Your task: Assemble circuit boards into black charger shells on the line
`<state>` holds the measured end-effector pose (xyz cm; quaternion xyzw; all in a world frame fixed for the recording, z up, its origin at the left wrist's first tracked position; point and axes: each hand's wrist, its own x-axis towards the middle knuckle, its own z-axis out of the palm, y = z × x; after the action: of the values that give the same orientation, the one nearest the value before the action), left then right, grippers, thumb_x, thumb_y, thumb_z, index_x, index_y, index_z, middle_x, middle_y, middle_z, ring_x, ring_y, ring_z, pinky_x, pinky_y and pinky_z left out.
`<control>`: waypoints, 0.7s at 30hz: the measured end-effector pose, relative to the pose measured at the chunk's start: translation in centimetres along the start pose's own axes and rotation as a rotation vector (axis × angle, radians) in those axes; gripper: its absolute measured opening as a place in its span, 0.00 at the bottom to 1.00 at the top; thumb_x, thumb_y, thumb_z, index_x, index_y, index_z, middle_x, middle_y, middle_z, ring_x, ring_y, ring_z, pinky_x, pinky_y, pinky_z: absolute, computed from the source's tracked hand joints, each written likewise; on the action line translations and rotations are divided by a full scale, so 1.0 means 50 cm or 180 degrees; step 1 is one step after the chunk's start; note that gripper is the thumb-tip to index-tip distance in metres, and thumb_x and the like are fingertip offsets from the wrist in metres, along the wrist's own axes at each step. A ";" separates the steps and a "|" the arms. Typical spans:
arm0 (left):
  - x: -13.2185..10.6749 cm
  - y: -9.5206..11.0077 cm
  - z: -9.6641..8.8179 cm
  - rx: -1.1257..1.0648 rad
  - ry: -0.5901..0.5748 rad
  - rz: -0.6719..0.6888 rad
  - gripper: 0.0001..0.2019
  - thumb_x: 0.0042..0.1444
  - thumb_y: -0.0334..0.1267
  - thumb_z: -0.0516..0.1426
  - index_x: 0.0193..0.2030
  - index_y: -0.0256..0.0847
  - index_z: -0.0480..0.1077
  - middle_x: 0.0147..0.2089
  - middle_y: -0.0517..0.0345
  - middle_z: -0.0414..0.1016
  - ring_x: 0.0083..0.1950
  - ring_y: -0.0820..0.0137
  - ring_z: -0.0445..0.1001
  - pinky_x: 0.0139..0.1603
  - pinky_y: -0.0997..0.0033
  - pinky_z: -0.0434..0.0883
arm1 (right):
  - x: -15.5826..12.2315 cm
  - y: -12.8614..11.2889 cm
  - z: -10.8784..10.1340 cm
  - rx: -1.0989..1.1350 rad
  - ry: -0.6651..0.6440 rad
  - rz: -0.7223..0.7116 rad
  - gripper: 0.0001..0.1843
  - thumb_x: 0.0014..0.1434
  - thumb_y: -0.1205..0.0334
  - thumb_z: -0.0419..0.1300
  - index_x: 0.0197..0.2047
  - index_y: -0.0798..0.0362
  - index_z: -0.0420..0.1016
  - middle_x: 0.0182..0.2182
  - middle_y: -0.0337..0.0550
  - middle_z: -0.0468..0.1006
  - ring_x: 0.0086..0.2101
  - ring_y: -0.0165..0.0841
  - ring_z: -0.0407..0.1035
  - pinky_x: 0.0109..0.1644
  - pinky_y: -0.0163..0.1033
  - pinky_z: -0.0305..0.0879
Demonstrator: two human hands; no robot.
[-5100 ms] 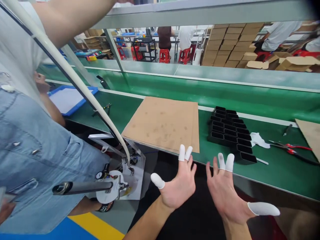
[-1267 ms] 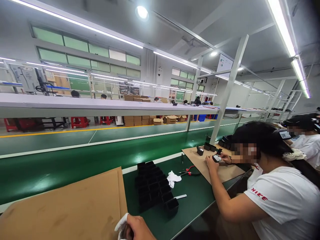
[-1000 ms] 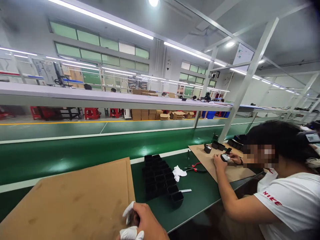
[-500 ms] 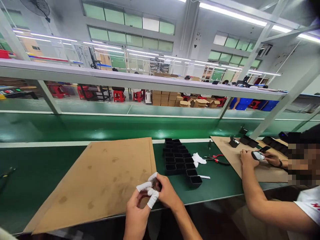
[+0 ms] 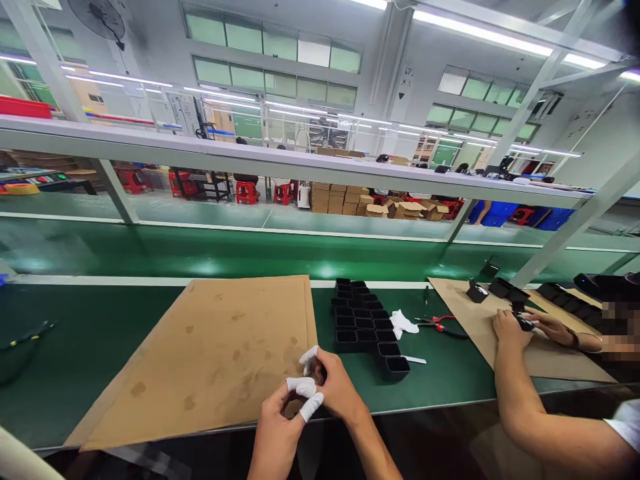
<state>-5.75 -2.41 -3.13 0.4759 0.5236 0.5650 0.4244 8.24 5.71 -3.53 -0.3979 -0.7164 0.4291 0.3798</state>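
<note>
Head view: left hand (image 5: 278,421) and right hand (image 5: 336,388), meeting at the near edge of the flat brown cardboard sheet (image 5: 215,347), are curled with fingertips pressed together over the white rubber finger cots (image 5: 301,386); anything pinched between them is hidden. The cots appear fitted; the black plastic compartment trays (image 5: 364,323), right on the green bench (image 5: 75,333), stand apart, seemingly untouched.

Stained matt cardboard sheet (image 5: 215,353) – glossy black plastic trays (image 5: 367,327)
</note>
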 end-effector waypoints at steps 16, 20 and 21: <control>0.005 0.007 -0.032 -0.0156 0.0203 0.0094 0.16 0.46 0.43 0.76 0.40 0.40 0.84 0.41 0.52 0.85 0.43 0.61 0.83 0.49 0.68 0.81 | 0.000 -0.002 -0.003 0.0035 -0.0069 -0.0034 0.18 0.52 0.50 0.73 0.40 0.52 0.78 0.26 0.29 0.63 0.28 0.27 0.55 0.33 0.35 0.53; 0.003 0.001 -0.011 -0.0165 0.0029 -0.0019 0.14 0.49 0.44 0.74 0.39 0.39 0.83 0.42 0.51 0.86 0.44 0.60 0.82 0.52 0.66 0.79 | -0.004 0.005 0.000 0.0060 -0.0051 -0.0010 0.16 0.52 0.55 0.73 0.41 0.52 0.78 0.26 0.29 0.64 0.28 0.27 0.55 0.33 0.34 0.52; 0.000 -0.002 -0.004 -0.0171 -0.0073 -0.0103 0.14 0.50 0.45 0.74 0.40 0.39 0.83 0.42 0.50 0.86 0.45 0.59 0.82 0.54 0.65 0.79 | -0.006 0.007 0.001 0.0062 -0.0049 0.0008 0.16 0.52 0.55 0.73 0.41 0.52 0.78 0.26 0.28 0.63 0.28 0.27 0.55 0.33 0.34 0.51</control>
<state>-5.96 -2.44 -3.24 0.4622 0.5110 0.5665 0.4521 8.40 5.55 -3.94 -0.3918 -0.7146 0.4397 0.3775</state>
